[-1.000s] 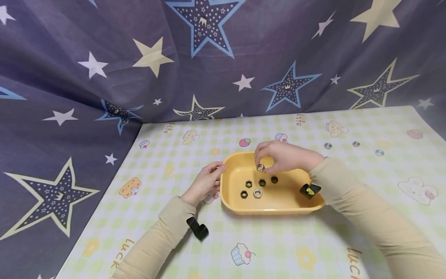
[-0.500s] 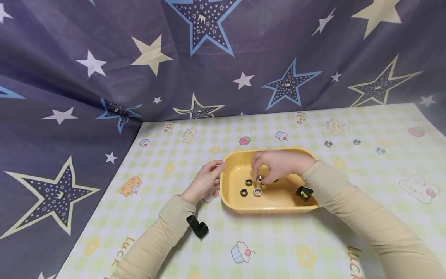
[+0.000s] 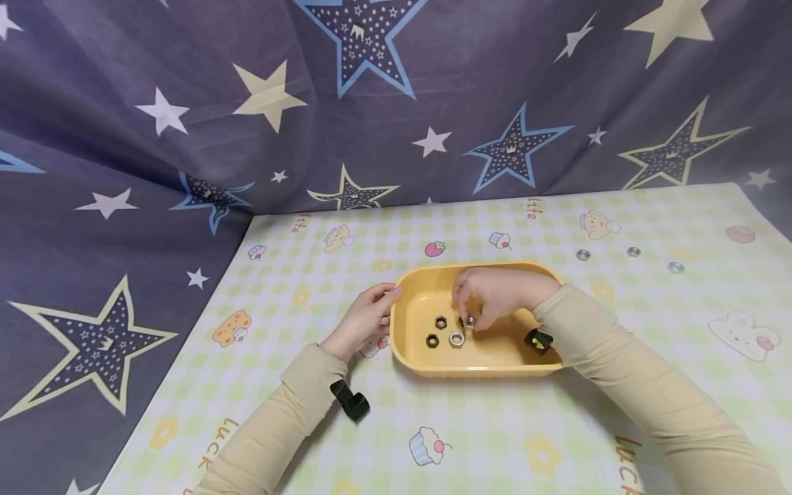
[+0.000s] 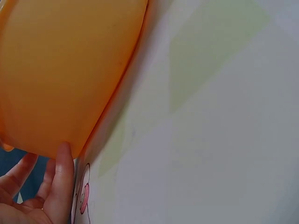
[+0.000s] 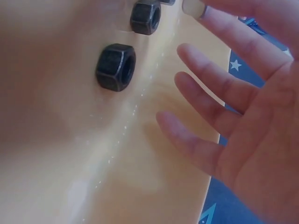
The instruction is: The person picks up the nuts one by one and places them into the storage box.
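My left hand [image 3: 361, 320] holds the left end of a yellow plastic tray [image 3: 476, 372]. Its thumb lies at the rim, while in the left wrist view fingers [image 4: 63, 182] touch the outer wall. Inside the tray, my right hand [image 3: 501, 292] pinches a silver hex nut [image 3: 470, 322] between thumb and forefinger, low over the floor. Left of it sit a larger silver nut [image 3: 456, 339] and two dark nuts, one upper [image 3: 441, 322] and one lower [image 3: 432, 340]. The right wrist view shows dark nuts [image 5: 117, 67] beside my loosely spread other fingers.
Three more silver nuts, left [image 3: 583, 255], middle [image 3: 633, 251] and right [image 3: 676, 267], lie on the checked tablecloth [image 3: 346, 447] beyond the tray at the right. A star-patterned dark curtain [image 3: 383, 137] hangs behind the table.
My right hand has lowered the silver nut from above the tray to near its floor, then shifted slightly right. The left hand stays at the tray's end.
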`<state>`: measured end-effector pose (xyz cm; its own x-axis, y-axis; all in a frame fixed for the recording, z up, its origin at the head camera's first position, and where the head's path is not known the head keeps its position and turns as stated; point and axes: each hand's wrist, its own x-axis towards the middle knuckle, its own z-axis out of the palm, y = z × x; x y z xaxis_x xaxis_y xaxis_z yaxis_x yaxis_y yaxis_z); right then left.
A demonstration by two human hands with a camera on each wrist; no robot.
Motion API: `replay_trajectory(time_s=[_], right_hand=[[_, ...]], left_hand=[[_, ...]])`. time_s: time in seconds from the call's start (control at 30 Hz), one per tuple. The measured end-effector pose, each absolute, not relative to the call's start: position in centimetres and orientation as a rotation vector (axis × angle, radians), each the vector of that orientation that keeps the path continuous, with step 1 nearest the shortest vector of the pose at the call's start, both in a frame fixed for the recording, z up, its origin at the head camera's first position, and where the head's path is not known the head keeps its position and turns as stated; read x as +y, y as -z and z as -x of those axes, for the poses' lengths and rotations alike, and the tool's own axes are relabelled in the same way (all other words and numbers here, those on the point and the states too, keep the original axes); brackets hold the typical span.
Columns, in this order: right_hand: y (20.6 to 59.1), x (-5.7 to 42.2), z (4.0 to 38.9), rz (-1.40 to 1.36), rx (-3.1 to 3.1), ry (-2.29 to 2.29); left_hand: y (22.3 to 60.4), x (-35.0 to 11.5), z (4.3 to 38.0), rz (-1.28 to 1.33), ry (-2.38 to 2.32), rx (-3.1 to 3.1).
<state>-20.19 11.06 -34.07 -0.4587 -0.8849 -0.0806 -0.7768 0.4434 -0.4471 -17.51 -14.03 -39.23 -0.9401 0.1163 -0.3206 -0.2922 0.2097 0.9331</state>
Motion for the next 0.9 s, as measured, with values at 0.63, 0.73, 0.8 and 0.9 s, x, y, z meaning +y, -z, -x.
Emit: replay_trajectory(time_s=[0.63, 0.73, 0.8, 0.9], right_hand=[[34.03, 10.92, 20.0, 1.375, 2.428, 0.322], [34.05, 10.97, 19.93, 1.374, 2.419, 0.318], [34.15, 10.99, 19.93, 1.376, 2.411, 0.325], [34.28, 11.01, 19.9, 1.38, 2.408, 0.319]], left_hand=[[39.31, -14.23, 17.48, 0.144, -1.821, 2.141], [39.35, -14.2, 17.49, 0.146, -1.818, 2.142], [39.38, -14.16, 17.5, 0.151, -1.814, 2.144], [39.37, -14.09, 17.53, 0.153, -1.812, 2.143]])
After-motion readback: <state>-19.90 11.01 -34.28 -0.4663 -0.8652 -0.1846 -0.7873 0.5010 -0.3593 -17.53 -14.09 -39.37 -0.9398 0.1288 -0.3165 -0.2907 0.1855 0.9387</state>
